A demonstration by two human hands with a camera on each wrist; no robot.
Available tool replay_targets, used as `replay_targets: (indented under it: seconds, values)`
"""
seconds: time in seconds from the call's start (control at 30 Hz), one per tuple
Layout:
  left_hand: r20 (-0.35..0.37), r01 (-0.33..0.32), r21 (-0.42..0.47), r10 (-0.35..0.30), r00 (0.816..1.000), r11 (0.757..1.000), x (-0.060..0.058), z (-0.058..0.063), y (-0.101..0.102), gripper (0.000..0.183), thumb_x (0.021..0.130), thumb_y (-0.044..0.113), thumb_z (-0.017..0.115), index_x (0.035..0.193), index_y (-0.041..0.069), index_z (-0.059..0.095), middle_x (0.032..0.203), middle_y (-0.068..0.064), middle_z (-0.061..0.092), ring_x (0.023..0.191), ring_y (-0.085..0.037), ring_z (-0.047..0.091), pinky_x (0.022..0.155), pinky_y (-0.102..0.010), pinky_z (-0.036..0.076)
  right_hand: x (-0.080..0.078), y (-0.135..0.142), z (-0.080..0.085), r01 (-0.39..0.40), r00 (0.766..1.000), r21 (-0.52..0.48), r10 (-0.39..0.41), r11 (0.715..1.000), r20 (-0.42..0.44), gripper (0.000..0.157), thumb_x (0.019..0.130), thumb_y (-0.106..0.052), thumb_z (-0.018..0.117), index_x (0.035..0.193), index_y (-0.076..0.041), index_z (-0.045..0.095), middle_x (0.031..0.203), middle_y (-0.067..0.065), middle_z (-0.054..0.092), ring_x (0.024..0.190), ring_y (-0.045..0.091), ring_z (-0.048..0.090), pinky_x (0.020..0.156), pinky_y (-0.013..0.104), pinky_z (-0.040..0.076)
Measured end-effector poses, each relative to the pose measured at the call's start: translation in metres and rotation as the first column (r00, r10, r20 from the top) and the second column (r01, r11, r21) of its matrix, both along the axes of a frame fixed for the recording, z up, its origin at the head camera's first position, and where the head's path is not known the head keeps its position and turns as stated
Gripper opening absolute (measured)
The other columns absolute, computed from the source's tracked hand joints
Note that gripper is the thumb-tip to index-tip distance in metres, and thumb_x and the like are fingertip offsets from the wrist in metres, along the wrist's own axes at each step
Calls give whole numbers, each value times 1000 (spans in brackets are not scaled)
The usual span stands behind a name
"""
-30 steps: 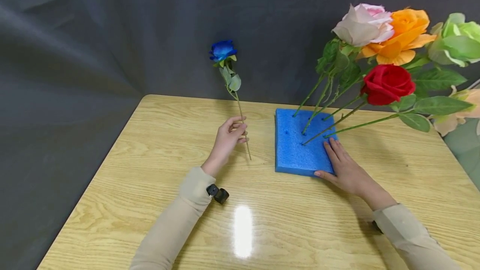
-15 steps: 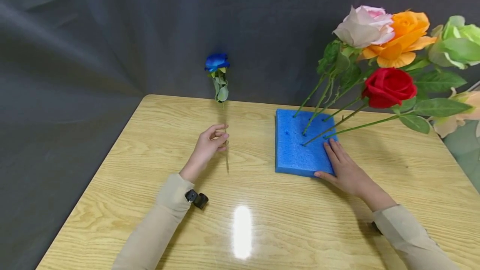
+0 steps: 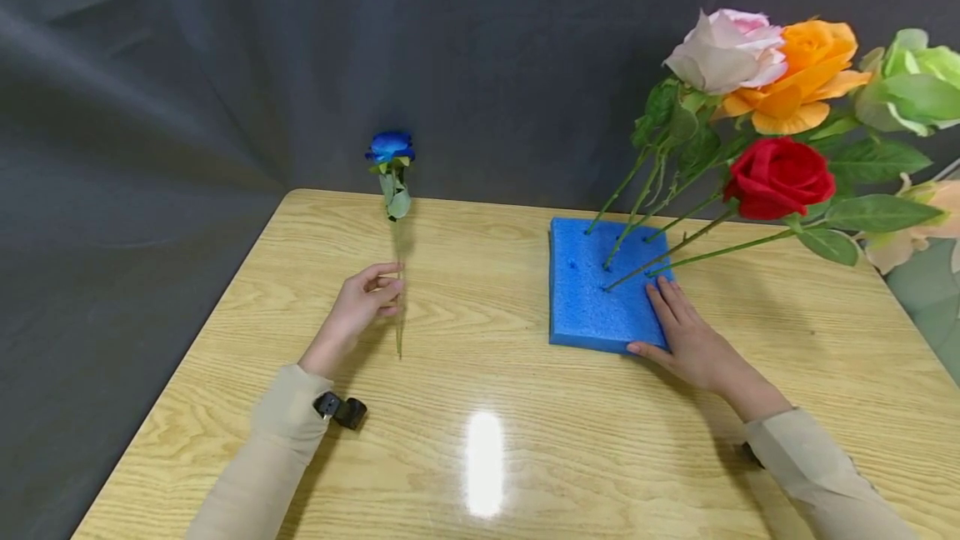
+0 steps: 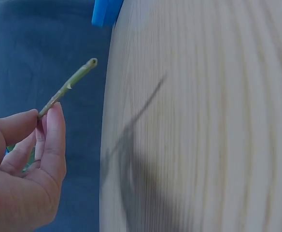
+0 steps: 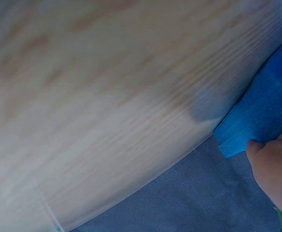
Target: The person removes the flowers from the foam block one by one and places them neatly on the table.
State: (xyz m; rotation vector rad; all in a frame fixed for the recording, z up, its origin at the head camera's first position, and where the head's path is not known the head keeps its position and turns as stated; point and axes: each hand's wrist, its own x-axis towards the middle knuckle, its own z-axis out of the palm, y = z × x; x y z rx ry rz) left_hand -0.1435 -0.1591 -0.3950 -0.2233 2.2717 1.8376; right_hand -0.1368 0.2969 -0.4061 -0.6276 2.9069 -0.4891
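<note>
My left hand [image 3: 358, 307] pinches the thin stem of a blue artificial rose [image 3: 391, 147], held upright above the table's left half with its bloom toward the back. In the left wrist view, thumb and fingertips meet on the green stem [image 4: 67, 88], whose cut end sticks out beyond them and casts a shadow on the wood. A blue foam block [image 3: 600, 319] lies right of centre, bearing several upright roses. My right hand [image 3: 699, 346] rests on its front right corner, fingers extended along the right side and thumb at the front edge. The right wrist view shows the thumb [image 5: 259, 150] against the foam.
Out of the foam lean a pink-white rose [image 3: 727, 52], an orange rose [image 3: 806, 77], a red rose [image 3: 780, 177], a green rose [image 3: 915, 82] and a peach flower [image 3: 926, 219], overhanging the right side. A dark curtain [image 3: 187, 65] hangs behind the wooden table [image 3: 465, 390].
My left hand has carried the blue rose leftward and toward the front, away from the foam block; the stem now stands nearly vertical in the head view. My right hand has stayed on the block.
</note>
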Motion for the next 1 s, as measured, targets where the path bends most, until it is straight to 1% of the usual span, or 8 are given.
replay_targets:
  seconds: [0.2, 0.33, 0.43, 0.6, 0.7, 0.8, 0.9, 1.0]
  values:
    - [11, -30, -41, 30, 999, 999, 4, 3, -22, 44, 100, 15, 51, 142, 4, 43, 106, -2, 54, 91, -6, 55, 75, -15, 54, 0, 0, -1, -4, 1000, -7, 4, 1000, -5, 95, 90, -48, 61, 151, 5, 10, 157, 31, 5, 146, 46, 3, 111, 65, 21]
    - [-2, -39, -58, 39, 999, 998, 8, 3, -35, 45, 99, 15, 52, 142, 3, 43, 108, -3, 56, 89, -4, 56, 74, -14, 54, 0, 1, -1, -9, 1000, -3, 9, 1000, -11, 95, 90, -48, 60, 151, 5, 9, 157, 31, 5, 146, 46, 3, 112, 64, 21]
    - [-6, -44, -71, 44, 999, 997, 10, 3, -45, 47, 99, 16, 52, 142, 1, 42, 106, 0, 56, 85, -1, 57, 73, -15, 54, 0, 1, -1, -11, 1000, 3, 11, 1000, -10, 95, 91, -48, 59, 151, 5, 9, 157, 31, 4, 145, 47, 3, 112, 65, 21]
    - [-17, -39, -139, 37, 999, 990, 11, 3, -61, 46, 99, 15, 52, 142, -1, 43, 100, 2, 56, 79, 3, 56, 70, -13, 54, 1, 1, 0, -8, 1000, 4, 8, 1000, -6, 96, 90, -49, 60, 151, 5, 9, 156, 31, 5, 145, 47, 4, 111, 65, 22]
    - [-30, -35, -194, 29, 999, 980, 11, 1, -69, 45, 99, 13, 51, 141, -3, 43, 104, -6, 59, 76, 5, 56, 68, -13, 54, 1, 1, 0, -7, 1000, 4, 7, 1000, -9, 96, 90, -48, 60, 151, 5, 10, 156, 32, 5, 145, 47, 4, 111, 65, 22]
    - [-32, -36, -241, 29, 999, 970, 11, -1, -76, 45, 99, 12, 50, 140, -5, 43, 112, -18, 60, 74, 5, 56, 67, -13, 54, 0, 1, 0, -6, 1000, 5, 6, 1000, -10, 96, 90, -48, 61, 151, 5, 10, 157, 31, 5, 145, 47, 4, 111, 65, 22]
    - [-15, -35, -280, 32, 999, 959, 12, -2, -83, 45, 100, 13, 49, 141, -4, 42, 122, -28, 55, 75, 5, 55, 68, -13, 53, -1, 1, -1, -7, 1000, 4, 7, 1000, -12, 96, 90, -49, 60, 151, 4, 10, 157, 31, 4, 146, 46, 3, 112, 64, 22]
    - [1, -30, -323, 32, 999, 946, 14, -1, -89, 46, 101, 17, 47, 142, -3, 41, 130, -31, 50, 78, 6, 55, 70, -13, 53, -1, 1, -1, -10, 1000, 0, 10, 1000, -19, 96, 90, -48, 61, 152, 4, 10, 157, 30, 4, 146, 45, 3, 112, 64, 22]
